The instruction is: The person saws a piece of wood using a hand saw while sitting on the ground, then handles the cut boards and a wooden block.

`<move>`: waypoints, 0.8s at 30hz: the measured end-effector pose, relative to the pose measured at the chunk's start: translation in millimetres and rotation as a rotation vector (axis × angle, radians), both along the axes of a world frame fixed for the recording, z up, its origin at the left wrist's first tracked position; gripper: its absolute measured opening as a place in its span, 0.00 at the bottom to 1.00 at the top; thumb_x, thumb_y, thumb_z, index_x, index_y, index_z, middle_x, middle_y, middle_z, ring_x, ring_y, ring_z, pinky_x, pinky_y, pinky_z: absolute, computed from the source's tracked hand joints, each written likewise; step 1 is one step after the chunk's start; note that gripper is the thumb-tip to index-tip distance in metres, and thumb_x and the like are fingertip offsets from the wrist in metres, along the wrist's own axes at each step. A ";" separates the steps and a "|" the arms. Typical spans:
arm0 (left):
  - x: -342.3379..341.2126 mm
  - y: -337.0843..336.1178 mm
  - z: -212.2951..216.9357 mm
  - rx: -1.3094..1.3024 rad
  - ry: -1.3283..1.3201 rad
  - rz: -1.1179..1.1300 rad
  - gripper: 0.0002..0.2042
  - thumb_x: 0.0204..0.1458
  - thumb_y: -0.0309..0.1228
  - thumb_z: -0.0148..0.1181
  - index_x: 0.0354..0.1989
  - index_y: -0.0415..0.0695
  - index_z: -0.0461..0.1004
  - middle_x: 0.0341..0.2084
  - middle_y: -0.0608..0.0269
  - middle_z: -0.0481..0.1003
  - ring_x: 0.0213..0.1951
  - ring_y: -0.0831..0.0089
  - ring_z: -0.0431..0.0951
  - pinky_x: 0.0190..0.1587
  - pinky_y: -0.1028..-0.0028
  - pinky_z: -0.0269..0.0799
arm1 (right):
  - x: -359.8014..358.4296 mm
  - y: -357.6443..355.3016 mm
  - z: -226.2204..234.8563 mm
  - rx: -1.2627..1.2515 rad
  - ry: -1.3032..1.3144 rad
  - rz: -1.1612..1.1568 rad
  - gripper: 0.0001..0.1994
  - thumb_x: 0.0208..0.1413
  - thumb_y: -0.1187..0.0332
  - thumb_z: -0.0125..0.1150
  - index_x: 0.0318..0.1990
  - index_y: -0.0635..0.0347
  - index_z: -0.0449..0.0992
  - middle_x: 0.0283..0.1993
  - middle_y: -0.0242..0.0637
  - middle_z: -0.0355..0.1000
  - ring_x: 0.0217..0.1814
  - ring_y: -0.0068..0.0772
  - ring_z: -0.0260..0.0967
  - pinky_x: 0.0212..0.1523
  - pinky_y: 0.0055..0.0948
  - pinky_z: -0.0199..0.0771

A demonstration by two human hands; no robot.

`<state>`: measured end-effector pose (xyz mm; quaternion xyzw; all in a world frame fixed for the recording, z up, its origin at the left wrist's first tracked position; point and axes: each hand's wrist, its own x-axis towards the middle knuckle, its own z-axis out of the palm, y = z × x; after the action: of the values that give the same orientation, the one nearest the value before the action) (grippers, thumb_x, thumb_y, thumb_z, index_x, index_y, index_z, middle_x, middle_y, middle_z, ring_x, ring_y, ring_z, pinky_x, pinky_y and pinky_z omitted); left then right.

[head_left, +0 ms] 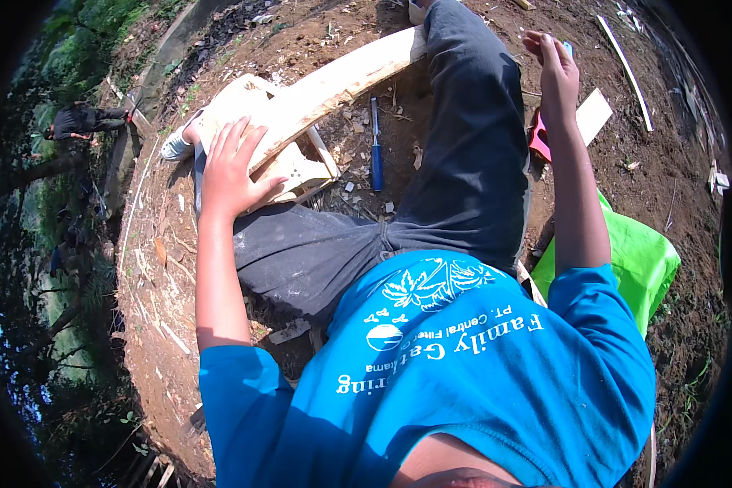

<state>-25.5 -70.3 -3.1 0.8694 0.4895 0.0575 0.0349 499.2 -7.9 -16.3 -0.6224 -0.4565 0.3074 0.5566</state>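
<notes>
Left arm (222,276) extended forward; left hand (229,175) palm down on beam (346,85), fingers spread, not clenched. Beam runs from under it, forward and right. Right arm (579,191) reaches forward, right hand (559,77) fingers bent; can't tell if grasping. Chisel (376,167) right of left hand, red handle (538,140) beside right wrist.

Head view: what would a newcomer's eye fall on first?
The bright blue shirt filling the lower middle, then the vivid green material at right. Above, the left hand lies spread on pale wood at upper left, and a blue-handled tool lies on the ground between the legs.
</notes>
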 end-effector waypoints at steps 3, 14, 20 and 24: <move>-6.9 15.2 -12.7 0.041 -0.037 -0.069 0.29 0.52 0.47 0.69 0.61 0.49 0.74 0.64 0.51 0.71 0.66 0.49 0.68 0.67 0.53 0.64 | 81.5 -95.8 -97.3 -0.561 -0.230 -0.064 0.20 0.67 0.56 0.56 0.55 0.63 0.80 0.47 0.39 0.83 0.45 0.28 0.77 0.49 0.29 0.73; -35.3 -0.7 17.3 -0.049 -0.385 0.364 0.22 0.58 0.52 0.66 0.43 0.42 0.82 0.34 0.44 0.83 0.40 0.49 0.84 0.42 0.61 0.79 | 69.4 -165.3 -167.7 -0.772 -0.539 -0.240 0.26 0.61 0.46 0.55 0.64 0.41 0.74 0.67 0.43 0.70 0.68 0.52 0.67 0.67 0.46 0.68; -16.4 55.9 -16.1 0.087 -0.293 0.548 0.33 0.58 0.61 0.58 0.46 0.37 0.83 0.39 0.41 0.82 0.45 0.47 0.83 0.48 0.55 0.77 | 111.2 -152.9 -155.6 -0.873 -0.534 -0.397 0.26 0.60 0.45 0.56 0.64 0.39 0.74 0.67 0.42 0.69 0.69 0.51 0.67 0.67 0.48 0.68; -37.3 59.2 -14.1 -0.009 -0.026 0.665 0.32 0.60 0.61 0.54 0.44 0.39 0.83 0.40 0.41 0.82 0.46 0.47 0.83 0.49 0.53 0.78 | 90.1 -134.9 -145.6 -0.955 -0.834 -0.177 0.25 0.60 0.48 0.58 0.64 0.37 0.74 0.67 0.41 0.68 0.70 0.49 0.66 0.66 0.51 0.69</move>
<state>-62.8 -11.1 -17.2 0.6611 0.7462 0.0747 0.0246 589.3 -142.8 -162.0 -0.9045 -0.3942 0.1617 0.0168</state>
